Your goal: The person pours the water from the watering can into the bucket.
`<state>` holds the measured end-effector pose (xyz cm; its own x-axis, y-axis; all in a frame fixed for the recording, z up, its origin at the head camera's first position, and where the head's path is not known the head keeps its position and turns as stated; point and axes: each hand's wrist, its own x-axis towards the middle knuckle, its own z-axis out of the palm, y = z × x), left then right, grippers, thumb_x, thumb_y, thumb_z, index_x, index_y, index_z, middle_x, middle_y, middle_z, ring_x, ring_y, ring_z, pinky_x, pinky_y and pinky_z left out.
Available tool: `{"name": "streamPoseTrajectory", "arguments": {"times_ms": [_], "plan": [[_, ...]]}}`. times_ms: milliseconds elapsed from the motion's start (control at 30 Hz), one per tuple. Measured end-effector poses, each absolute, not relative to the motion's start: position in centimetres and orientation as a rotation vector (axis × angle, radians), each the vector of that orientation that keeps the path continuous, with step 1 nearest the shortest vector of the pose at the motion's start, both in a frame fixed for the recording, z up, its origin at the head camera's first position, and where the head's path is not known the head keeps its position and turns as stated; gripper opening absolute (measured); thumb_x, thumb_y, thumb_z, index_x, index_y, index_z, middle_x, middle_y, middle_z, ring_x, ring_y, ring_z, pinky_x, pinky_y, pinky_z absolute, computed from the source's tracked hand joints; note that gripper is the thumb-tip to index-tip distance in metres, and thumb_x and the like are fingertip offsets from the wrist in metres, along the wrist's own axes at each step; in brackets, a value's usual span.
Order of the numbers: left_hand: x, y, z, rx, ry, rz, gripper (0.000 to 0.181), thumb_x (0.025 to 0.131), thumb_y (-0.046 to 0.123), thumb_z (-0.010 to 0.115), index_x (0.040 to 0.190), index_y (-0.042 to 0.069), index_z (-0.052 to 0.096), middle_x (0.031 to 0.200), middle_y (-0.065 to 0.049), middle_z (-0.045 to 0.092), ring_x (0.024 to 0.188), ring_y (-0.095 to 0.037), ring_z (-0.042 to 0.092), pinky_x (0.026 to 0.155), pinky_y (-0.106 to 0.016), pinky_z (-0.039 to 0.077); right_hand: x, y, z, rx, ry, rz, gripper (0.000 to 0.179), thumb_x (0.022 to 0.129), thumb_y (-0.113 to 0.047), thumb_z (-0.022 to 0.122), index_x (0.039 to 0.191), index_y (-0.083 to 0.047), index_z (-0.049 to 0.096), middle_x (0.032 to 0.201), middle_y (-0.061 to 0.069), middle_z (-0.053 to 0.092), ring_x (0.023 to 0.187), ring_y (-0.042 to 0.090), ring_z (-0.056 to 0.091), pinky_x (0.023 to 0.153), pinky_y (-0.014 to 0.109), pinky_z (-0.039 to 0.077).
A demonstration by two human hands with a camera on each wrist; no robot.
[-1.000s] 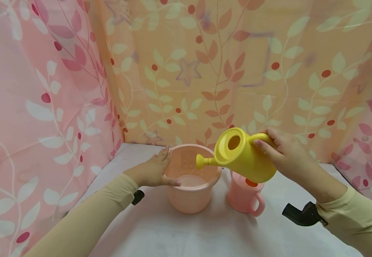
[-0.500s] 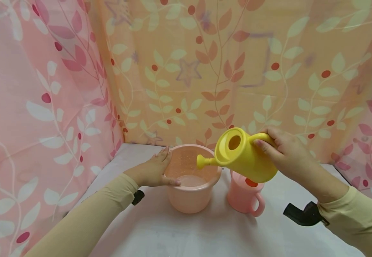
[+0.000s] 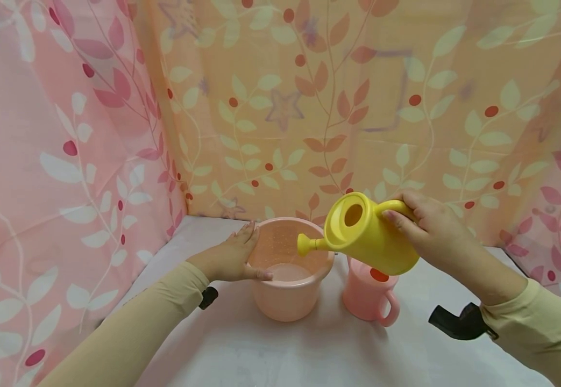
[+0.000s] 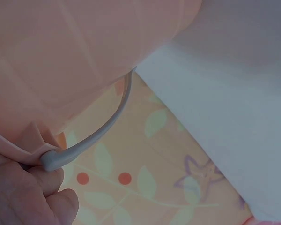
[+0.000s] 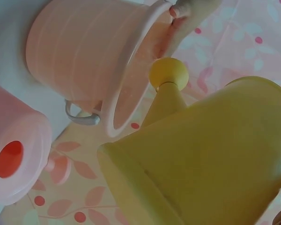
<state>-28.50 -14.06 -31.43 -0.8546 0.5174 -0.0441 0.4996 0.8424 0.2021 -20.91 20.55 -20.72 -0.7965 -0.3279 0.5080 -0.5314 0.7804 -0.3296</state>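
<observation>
A yellow watering can [image 3: 382, 242] is tilted, its spout head [image 3: 303, 244] over the pale pink bucket [image 3: 287, 301]. Around the can's handle curl the fingers of my right hand [image 3: 427, 228]. My left hand [image 3: 232, 255] holds the bucket's rim on the left, thumb over the edge. In the left wrist view, fingers [image 4: 47, 197] bend beside the grey bail handle [image 4: 96, 138]. Under the yellow can stands a pink watering can [image 3: 364, 293] with a round opening on top; its small spout [image 5: 60, 169] shows in the right wrist view. No running water can be made out.
Bucket and pink can stand on a white-covered table [image 3: 241, 344]. A leaf-patterned cloth [image 3: 261, 134] hangs close behind, and a pink patterned cloth [image 3: 67, 177] closes the left side.
My right hand and the yellow watering can have shifted very slightly to the right, with the tilt about the same. The left hand, bucket and pink watering can have not moved.
</observation>
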Motion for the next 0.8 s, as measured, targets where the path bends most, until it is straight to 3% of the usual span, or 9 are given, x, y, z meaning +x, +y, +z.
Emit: {"name": "streamPoseTrajectory", "arguments": {"times_ms": [800], "plan": [[-28.48, -14.09, -31.43, 0.833, 2.935, 0.284, 0.119, 0.07, 0.077, 0.05, 0.144, -0.005, 0.007, 0.151, -0.02, -0.005, 0.139, -0.03, 0.0, 0.11, -0.049, 0.011, -20.8, 20.6, -20.43, 0.653, -2.552, 0.601, 0.017, 0.091, -0.026, 0.057, 0.095, -0.01, 0.056, 0.081, 0.002, 0.058, 0.075, 0.018, 0.053, 0.061, 0.025, 0.049]]}}
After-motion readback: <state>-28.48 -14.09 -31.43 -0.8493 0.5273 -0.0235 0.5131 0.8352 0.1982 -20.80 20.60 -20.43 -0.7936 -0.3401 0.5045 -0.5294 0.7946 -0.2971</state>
